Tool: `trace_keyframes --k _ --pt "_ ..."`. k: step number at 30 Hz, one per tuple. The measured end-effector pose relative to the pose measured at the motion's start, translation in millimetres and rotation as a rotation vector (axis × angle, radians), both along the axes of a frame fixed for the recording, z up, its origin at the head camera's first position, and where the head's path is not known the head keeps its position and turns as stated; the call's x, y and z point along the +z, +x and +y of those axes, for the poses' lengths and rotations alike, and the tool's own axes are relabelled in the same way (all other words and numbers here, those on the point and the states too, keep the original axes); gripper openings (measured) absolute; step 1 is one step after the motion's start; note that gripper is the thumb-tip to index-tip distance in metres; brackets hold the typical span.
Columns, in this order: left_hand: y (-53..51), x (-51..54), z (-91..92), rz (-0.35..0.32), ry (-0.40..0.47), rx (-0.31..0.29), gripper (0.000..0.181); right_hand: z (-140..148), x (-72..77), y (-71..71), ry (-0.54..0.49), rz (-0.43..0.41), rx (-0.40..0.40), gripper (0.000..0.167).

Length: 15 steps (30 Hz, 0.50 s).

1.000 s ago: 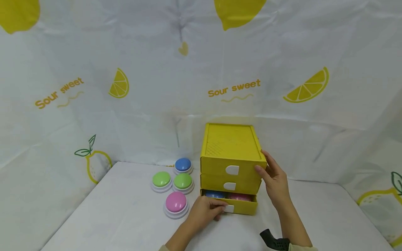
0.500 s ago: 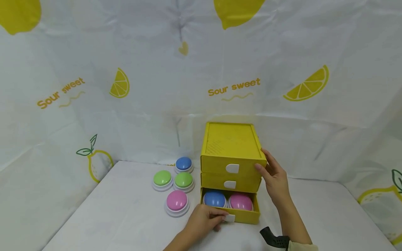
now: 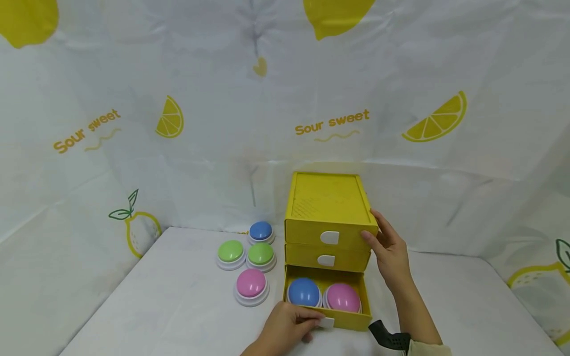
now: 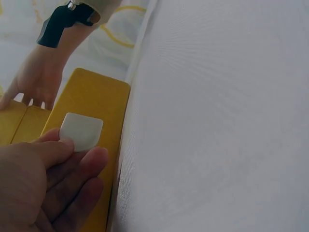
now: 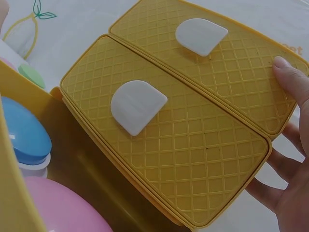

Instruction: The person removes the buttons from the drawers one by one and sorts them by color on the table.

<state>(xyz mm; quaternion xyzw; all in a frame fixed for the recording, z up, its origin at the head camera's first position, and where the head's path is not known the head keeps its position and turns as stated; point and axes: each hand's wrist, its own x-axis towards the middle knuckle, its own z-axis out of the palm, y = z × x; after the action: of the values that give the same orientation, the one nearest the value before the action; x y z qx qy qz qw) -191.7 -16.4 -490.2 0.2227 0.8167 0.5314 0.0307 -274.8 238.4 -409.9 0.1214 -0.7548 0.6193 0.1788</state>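
A yellow box of stacked drawers [image 3: 329,198] stands on the table, with its lowest drawer [image 3: 347,324] pulled well out. In that drawer lie a blue button [image 3: 305,291] and a pink button [image 3: 343,297], side by side on white bases. My left hand [image 3: 285,326] pinches the drawer's white tab [image 4: 81,131] between thumb and fingers. At the box's right front corner, my right hand [image 3: 392,257] grips the top drawer's edge, thumb on the front face and fingers along the side. The upper two drawers, each with a white tab [image 5: 139,107], are closed.
Left of the box stand several loose buttons on white bases: a blue button [image 3: 260,231], two green ones, one a green button [image 3: 230,251], and a pink button [image 3: 251,283]. A lemon-printed white cloth [image 3: 222,148] hangs behind the white table [image 3: 178,306].
The lowest drawer has slid out toward me with my left hand on its tab, uncovering the blue and pink buttons inside. My right hand has stayed on the box's corner.
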Motion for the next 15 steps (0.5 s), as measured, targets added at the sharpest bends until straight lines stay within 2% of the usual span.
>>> trace_keyframes --k 6,10,12,15 --pt "9.7 1.2 -1.5 -0.062 0.006 -0.009 0.014 -0.2 0.0 0.2 0.012 -0.002 -0.003 0.058" --pt "12.2 2.4 -2.9 -0.105 0.006 -0.033 0.014 0.0 0.0 0.1 0.018 0.005 -0.002 0.058" --pt "11.9 4.9 -3.8 -0.141 -0.009 -0.05 0.014 -0.1 0.0 0.1 0.018 0.007 -0.001 0.058" --pt "10.8 13.6 -5.3 -0.153 -0.075 -0.07 0.014 -0.6 0.2 0.0 0.013 0.008 -0.003 0.058"
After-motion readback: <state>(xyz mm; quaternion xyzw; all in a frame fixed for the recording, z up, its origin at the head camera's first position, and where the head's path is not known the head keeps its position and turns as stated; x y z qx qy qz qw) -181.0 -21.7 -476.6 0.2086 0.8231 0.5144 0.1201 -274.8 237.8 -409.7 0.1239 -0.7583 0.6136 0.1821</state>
